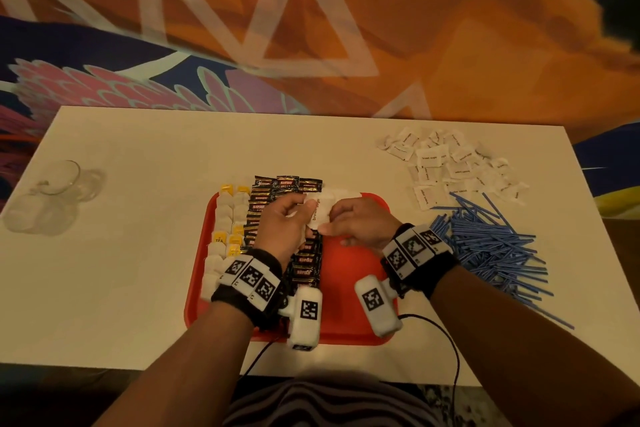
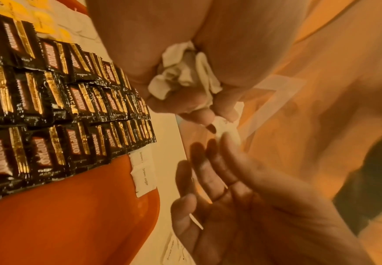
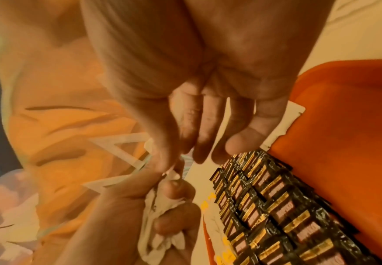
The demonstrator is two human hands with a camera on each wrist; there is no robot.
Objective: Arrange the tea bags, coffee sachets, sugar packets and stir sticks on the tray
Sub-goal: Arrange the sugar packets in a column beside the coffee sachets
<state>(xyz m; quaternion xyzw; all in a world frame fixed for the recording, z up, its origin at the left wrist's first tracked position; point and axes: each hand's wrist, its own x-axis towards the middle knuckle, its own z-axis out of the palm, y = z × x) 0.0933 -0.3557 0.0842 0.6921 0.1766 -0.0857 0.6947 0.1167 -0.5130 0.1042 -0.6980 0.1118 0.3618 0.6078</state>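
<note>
Over a red tray (image 1: 349, 274), sugar packets (image 1: 317, 215) are clutched in the left hand (image 1: 282, 229) and one is pinched by the right hand (image 1: 356, 225).

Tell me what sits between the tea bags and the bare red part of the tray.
Head view: rows of black coffee sachets lie between the tea bags and the bare tray floor.

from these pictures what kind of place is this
Probably a cafe or hotel refreshment prep spot: a white table against a colourful mural, a red tray lined with coffee sachets, and loose sugar packets and stir sticks beside it.
</note>
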